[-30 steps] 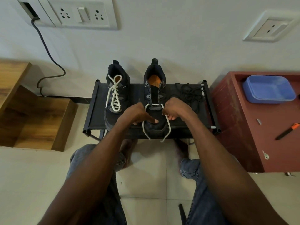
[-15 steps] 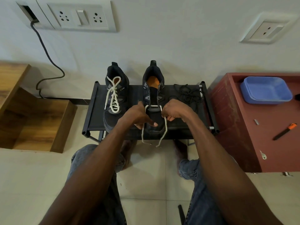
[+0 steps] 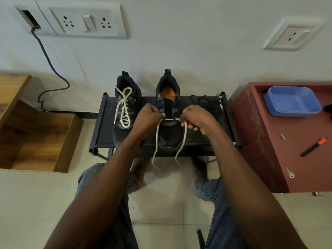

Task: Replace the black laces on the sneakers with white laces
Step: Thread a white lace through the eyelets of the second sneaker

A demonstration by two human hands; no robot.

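Observation:
Two black sneakers stand on a low black rack [image 3: 100, 130]. The left sneaker [image 3: 125, 108] is fully laced in white with a bow. The right sneaker [image 3: 168, 123], orange inside, has a white lace [image 3: 183, 139] threaded straight across its lowest eyelets. My left hand [image 3: 148, 116] pinches the lace at the shoe's left side. My right hand [image 3: 196, 117] grips it at the right side. Both loose ends hang over the toe and past the rack's front edge. The removed black laces [image 3: 206, 103] lie in a tangle on the rack, right of the shoe.
A dark red cabinet [image 3: 269, 141] to the right carries a blue tray [image 3: 292, 101] and an orange-handled knife [image 3: 313, 147]. A wooden shelf unit [image 3: 36, 141] stands to the left. A black cable [image 3: 50, 65] runs down the wall. My knees are below the rack.
Both hands have moved apart to either side of the right sneaker, drawing the white lace tight across the lowest eyelets. The loose ends now hang lower over the toe.

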